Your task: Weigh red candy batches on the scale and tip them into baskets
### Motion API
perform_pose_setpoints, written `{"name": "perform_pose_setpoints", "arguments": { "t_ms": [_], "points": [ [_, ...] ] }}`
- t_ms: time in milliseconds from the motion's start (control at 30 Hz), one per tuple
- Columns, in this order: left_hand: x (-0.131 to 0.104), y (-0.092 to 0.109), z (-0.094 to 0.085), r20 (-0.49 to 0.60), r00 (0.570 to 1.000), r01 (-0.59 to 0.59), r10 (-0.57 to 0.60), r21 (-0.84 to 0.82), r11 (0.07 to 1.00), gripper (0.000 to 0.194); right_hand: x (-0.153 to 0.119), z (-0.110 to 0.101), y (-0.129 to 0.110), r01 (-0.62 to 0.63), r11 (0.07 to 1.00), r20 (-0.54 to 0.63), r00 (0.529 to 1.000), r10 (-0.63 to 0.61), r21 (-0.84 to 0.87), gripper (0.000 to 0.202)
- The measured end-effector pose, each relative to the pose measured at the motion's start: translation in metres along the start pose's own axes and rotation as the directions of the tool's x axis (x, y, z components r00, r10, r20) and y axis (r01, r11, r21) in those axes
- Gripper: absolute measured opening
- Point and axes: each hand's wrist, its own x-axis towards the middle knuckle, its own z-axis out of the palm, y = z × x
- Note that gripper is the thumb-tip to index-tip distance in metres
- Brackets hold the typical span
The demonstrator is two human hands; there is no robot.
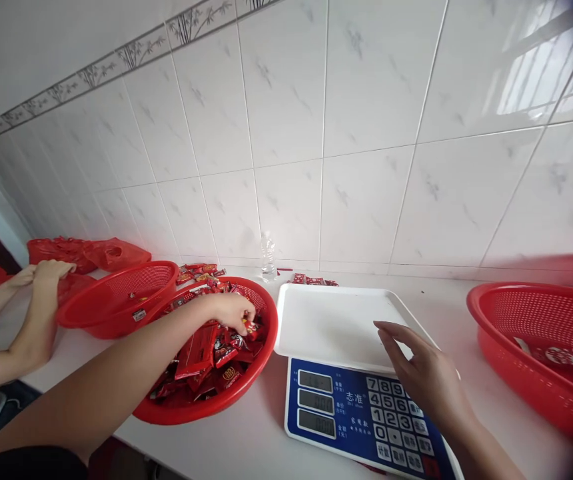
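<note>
My left hand [236, 312] reaches into a red plastic basket [266, 333] heaped with small red wrapped packets [199, 353]. Its fingers are closed on a small red and yellow packet [251, 327] near the basket's right side. Over the right part of a digital scale [316, 427] hovers my right hand [421, 367]. Thumb and fingers stretch forward with a gap between them, and nothing is held. The scale's white tray [334, 323] is bare, and its blue panel with number keys faces me.
A co-worker's hands [46, 272] are at the left, near red plastic bags [116, 253] and a red basket [116, 320] holding a few small bits. Another red basket [501, 347] stands at the right. A clear bottle [268, 257] and loose packets [311, 280] sit by the tiled wall.
</note>
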Motion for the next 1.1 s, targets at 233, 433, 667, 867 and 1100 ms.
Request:
{"name": "perform_pose_setpoints", "arguments": {
  "t_ms": [233, 433, 667, 867, 1100],
  "points": [
    [-0.016, 0.004, -0.013, 0.09, 0.993, 0.071, -0.073, 0.029, 0.997, 0.038, 0.0, -0.001, 0.0, 0.002, 1.0, 0.008, 1.0, -0.002, 0.005, 0.041],
    [0.026, 0.003, 0.014, -0.113, 0.979, 0.189, -0.168, 0.21, 0.959, 0.043, 0.0, -0.001, 0.0, 0.004, 1.0, 0.0, 1.0, -0.004, 0.005, 0.04],
    [0.046, 0.0, 0.017, -0.047, 0.971, 0.241, -0.236, 0.183, 0.953, 0.064, 0.0, -0.002, 0.0, 0.013, 1.0, 0.013, 1.0, -0.013, 0.002, 0.037],
    [0.027, -0.013, 0.006, 0.051, 0.988, 0.145, -0.149, 0.075, 0.987, 0.033, 0.0, -0.003, -0.001, 0.011, 1.0, 0.013, 1.0, -0.011, 0.014, 0.037],
    [-0.005, -0.013, -0.004, 0.085, 0.993, 0.086, -0.084, -0.016, 0.996, 0.03, 0.0, -0.001, 0.002, 0.009, 1.0, 0.018, 1.0, -0.009, -0.004, 0.037]
  ]
}}
